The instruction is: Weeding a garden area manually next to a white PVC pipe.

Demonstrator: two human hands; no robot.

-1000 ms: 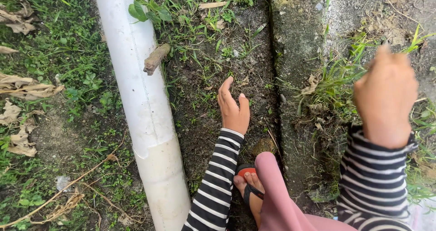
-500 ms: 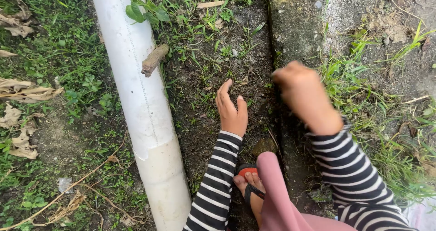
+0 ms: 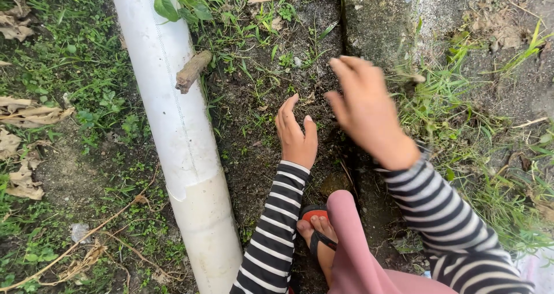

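Since half a second ago the right hand (image 3: pixel 366 106) has swung in from the concrete edge toward the strip of dark soil (image 3: pixel 288 86), and its fingers, then curled into a loose fist, are now spread apart and empty, hovering just above the ground at about 1 o'clock from the left hand (image 3: pixel 297 135). That left hand has hardly shifted: it rests on the soil with fingers slightly parted and bent, holding nothing, the fingertips touching the dirt among small weeds (image 3: pixel 277 57). Both hands lie near each other but do not touch. Both wrists wear black-and-white striped sleeves (image 3: pixel 277 230). At 6 o'clock from the left hand a foot in a red-and-black sandal (image 3: pixel 314 230) stands on the soil, beside a pink trouser leg (image 3: pixel 352 248). At 9 o'clock from the left hand a long white pipe (image 3: pixel 173 115) runs across the ground from the top edge to the bottom edge, with a short piece of brown wood (image 3: pixel 192 70) leaning against its right side at about 11 o'clock from the hand. Broad green leaves (image 3: pixel 179 5) overlap the pipe near the top. At 3 o'clock from the right hand a mossy concrete curb (image 3: pixel 375 22) borders the soil, with tufts of grass (image 3: pixel 450 97) growing along it. Far off at 9 o'clock, dry brown leaves (image 3: pixel 29 112) lie in low green ground cover.
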